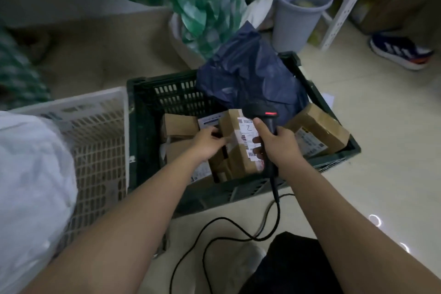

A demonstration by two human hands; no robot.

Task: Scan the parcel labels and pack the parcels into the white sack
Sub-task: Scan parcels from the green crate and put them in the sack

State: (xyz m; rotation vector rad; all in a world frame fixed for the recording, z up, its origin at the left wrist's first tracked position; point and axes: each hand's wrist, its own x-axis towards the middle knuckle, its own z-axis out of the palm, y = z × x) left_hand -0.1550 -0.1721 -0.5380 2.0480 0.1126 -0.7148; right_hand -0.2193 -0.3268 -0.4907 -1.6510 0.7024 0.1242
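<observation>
My right hand [278, 143] is wrapped round the scanner [262, 114], nose down at the label [248, 137]. My left hand [207, 142] pinches the cardboard parcel [238, 148] in the dark crate [152, 93] — tilts it up for reading. The white sack [31, 186] sits just left, an easy drop.

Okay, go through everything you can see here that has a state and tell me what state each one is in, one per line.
Black handheld barcode scanner: gripped, aimed at label.
Right hand: curled round scanner handle.
Left hand: holding the labelled box's edge.
Brown cardboard box with white label: tilted, label up, in crate.
Dark green plastic crate: holding several parcels.
Dark blue plastic mailer bag: crumpled, propped in crate.
Grey plastic bin: upright, uncovered.
</observation>
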